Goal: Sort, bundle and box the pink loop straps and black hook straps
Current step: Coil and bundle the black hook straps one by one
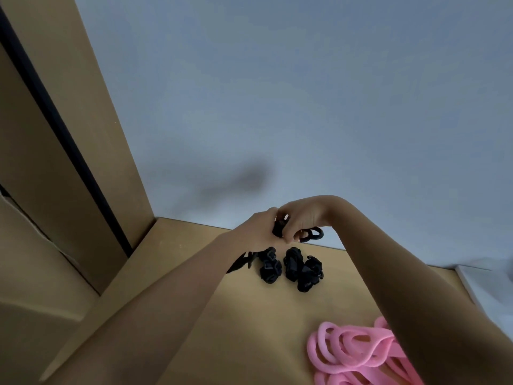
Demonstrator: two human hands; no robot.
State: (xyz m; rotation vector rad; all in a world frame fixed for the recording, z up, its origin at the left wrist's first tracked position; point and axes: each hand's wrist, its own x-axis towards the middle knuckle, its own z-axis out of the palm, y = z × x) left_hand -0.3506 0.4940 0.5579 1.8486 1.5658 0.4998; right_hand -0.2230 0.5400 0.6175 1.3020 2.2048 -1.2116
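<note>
Both hands meet above the far edge of the brown table (pixel 194 315). My left hand (pixel 255 232) grips a bunch of black hook straps (pixel 279 227), and loose black strap ends (pixel 238 263) trail out below its wrist. My right hand (pixel 302 218) pinches the same black bunch from the right, with black loops (pixel 313 234) sticking out under its fingers. Two bundles of black hook straps (pixel 270 268) (pixel 304 269) lie on the table just below the hands. A pile of pink loop straps (pixel 352 351) lies at the near right, partly hidden by my right forearm.
A tall brown cardboard panel (pixel 91 129) with a dark gap stands at the left. A pale blue-grey wall (pixel 305 93) rises behind the table. A white surface (pixel 488 290) borders the table at the right edge.
</note>
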